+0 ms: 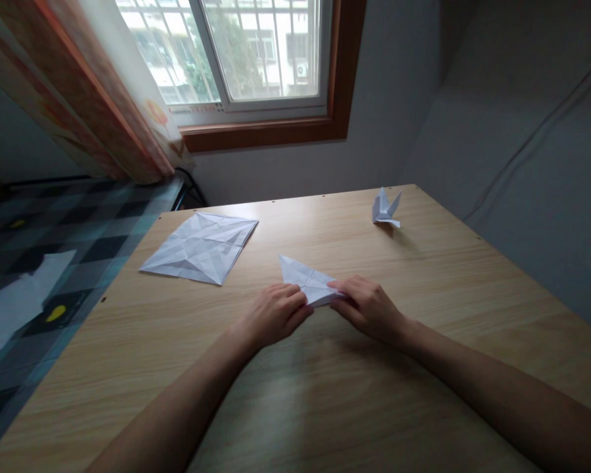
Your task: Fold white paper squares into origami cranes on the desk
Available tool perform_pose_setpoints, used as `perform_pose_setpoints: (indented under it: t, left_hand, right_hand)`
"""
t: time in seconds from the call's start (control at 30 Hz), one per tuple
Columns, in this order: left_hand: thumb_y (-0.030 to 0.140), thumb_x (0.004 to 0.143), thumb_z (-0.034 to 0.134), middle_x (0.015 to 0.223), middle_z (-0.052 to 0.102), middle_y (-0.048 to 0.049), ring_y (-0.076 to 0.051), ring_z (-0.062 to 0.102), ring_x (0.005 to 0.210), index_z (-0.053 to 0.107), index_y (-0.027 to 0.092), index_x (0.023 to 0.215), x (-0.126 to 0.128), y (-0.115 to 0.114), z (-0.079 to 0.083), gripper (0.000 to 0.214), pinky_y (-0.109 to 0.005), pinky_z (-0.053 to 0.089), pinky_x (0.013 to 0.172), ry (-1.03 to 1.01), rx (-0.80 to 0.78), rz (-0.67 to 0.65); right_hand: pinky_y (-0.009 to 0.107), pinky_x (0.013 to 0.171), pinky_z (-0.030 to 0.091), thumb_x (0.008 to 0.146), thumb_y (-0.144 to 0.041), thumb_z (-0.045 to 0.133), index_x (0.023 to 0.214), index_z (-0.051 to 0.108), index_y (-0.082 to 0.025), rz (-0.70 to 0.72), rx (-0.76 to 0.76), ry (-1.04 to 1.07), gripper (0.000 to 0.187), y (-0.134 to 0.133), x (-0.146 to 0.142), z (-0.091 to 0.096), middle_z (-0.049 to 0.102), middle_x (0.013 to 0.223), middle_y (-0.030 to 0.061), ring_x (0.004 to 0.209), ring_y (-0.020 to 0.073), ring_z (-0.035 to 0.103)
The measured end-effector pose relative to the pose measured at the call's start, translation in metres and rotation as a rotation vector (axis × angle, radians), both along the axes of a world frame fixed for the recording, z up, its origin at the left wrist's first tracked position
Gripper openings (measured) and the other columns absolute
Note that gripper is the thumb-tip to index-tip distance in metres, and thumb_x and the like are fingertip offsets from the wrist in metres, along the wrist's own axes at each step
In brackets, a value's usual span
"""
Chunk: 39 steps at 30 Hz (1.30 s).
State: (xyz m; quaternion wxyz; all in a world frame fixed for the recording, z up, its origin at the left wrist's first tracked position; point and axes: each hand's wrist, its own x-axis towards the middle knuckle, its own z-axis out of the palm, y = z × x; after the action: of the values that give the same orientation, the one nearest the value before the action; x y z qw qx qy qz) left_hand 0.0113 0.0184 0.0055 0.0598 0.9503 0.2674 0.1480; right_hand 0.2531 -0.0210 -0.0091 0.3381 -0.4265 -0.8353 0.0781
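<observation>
A white sheet of folded paper (307, 274) is held between my two hands, just above or on the wooden table. Its pointed far corner reaches up and to the left, and crease lines run across its face. My left hand (280, 311) is closed on the near left edge, thumb along the front. My right hand (367, 305) pinches the right corner between thumb and fingers. The fingers cover both lower ends of the paper.
On the wooden table (295, 407), creased paper sheets (201, 248) lie at the back left. A folded paper crane (385, 207) stands at the back right. Beyond the left edge is a checked cloth (98, 246) with torn-looking white paper (22, 305). A window (261, 52) is behind.
</observation>
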Motion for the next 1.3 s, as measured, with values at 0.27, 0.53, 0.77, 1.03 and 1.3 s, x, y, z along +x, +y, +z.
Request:
perform_pose_setpoints:
  t: [0.27,0.53,0.77,1.03,1.3]
  left_hand:
    - [0.033,0.097,0.042,0.072,0.062,-0.0058,-0.020,0.058,0.070,0.059,0.018,0.071,0.010,-0.006,0.003,0.034,-0.033,0.043,0.068,0.093,0.079,0.275]
    - [0.016,0.091,0.042,0.147,0.049,-0.0076,-0.027,0.042,0.135,0.052,0.022,0.134,0.007,-0.004,0.002,0.044,-0.046,0.030,0.109,0.100,0.056,0.089]
    - [0.053,0.096,0.040,0.155,0.035,-0.0134,-0.030,0.029,0.145,0.033,0.018,0.149,0.004,-0.004,-0.001,0.064,-0.051,0.017,0.116,0.224,-0.083,0.045]
    - [0.052,0.091,0.051,0.148,0.046,-0.0168,-0.032,0.039,0.139,0.043,0.017,0.143,0.006,-0.007,-0.001,0.063,-0.051,0.026,0.114,0.097,-0.058,0.057]
    - [0.026,0.090,0.054,0.097,0.075,-0.0084,-0.021,0.068,0.088,0.069,0.019,0.098,0.008,-0.012,0.007,0.018,-0.034,0.050,0.082,-0.385,0.086,0.202]
  right_hand:
    - [0.034,0.075,0.053,0.088,-0.014,0.055,0.112,0.061,-0.018,-0.197,-0.059,0.083,0.025,0.009,0.004,-0.005,0.068,0.093,0.0068,0.082,0.0206,0.064]
    - [0.037,0.085,0.053,0.092,-0.011,0.053,0.103,0.069,-0.017,0.055,0.184,-0.243,0.020,0.009,0.005,-0.004,0.072,0.102,0.0105,0.094,0.0228,0.064]
    - [0.034,0.086,0.054,0.091,-0.007,0.049,0.100,0.067,-0.013,0.169,0.211,-0.455,0.020,0.003,0.013,0.011,0.072,0.104,0.0134,0.096,0.0225,0.067]
    - [0.032,0.069,0.051,0.094,-0.009,0.047,0.094,0.067,-0.013,0.117,0.348,-0.416,0.020,0.004,0.015,0.010,0.070,0.080,0.0101,0.072,0.0196,0.063]
    - [0.041,0.081,0.054,0.090,-0.023,0.059,0.131,0.053,-0.025,-0.156,0.275,0.295,0.041,0.009,0.015,0.001,0.065,0.105,0.0099,0.092,0.0244,0.063]
